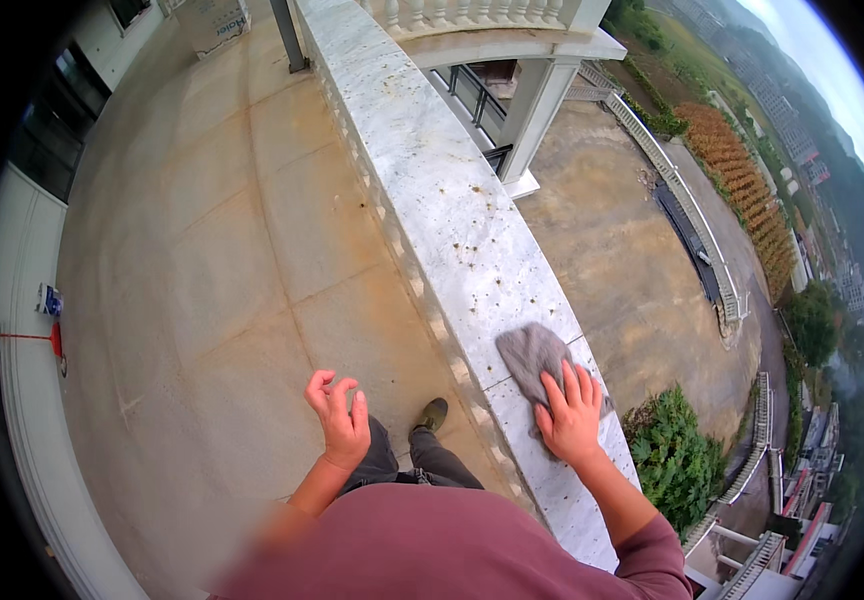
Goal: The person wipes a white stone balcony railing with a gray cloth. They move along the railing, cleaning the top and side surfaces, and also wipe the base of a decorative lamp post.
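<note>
My right hand (576, 421) lies palm down on a crumpled grey cloth (531, 354), pressing it against the white marble-like top of a balcony parapet (421, 142). The cloth spreads ahead of my fingertips and covers part of a joint between two slabs. Dark brown specks dot the stone beyond it, thickest in the middle stretch. My left hand (342, 421) hangs in the air over the terrace floor, left of the parapet. Its fingers are loosely curled and apart, with nothing in them.
Balusters line the parapet's inner side above the concrete floor (214, 262). Past the outer edge is a drop to a yard (589, 225) and a leafy tree (672, 442). A metal post (287, 34) and a cardboard box (211, 26) stand ahead. A red-handled tool (55, 339) is by the left wall.
</note>
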A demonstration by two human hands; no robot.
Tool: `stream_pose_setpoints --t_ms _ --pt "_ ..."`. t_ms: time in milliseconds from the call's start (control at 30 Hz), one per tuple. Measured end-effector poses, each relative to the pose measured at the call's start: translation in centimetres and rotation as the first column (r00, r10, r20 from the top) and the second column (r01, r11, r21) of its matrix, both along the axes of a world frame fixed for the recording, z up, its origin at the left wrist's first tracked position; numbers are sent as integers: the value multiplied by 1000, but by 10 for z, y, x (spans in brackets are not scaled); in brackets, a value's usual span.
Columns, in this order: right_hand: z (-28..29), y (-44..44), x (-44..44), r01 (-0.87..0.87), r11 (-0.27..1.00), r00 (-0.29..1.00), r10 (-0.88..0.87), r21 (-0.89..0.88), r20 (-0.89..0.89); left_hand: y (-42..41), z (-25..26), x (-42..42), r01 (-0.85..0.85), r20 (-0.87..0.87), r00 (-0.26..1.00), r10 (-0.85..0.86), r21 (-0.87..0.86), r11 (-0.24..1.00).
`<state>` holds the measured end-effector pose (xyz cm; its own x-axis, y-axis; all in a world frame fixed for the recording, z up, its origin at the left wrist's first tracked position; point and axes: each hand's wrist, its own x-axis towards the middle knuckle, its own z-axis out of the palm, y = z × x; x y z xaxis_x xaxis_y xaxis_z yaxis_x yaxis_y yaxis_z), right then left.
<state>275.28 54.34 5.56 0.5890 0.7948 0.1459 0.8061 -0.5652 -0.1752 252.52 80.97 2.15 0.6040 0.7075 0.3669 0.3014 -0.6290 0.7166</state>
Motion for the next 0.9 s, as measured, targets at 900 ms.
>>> stream_pose_setpoints --t_ms 900 --pt "-30 418 208 252 938 961 -271 236 51 161 19 141 190 14 982 -190 4 982"
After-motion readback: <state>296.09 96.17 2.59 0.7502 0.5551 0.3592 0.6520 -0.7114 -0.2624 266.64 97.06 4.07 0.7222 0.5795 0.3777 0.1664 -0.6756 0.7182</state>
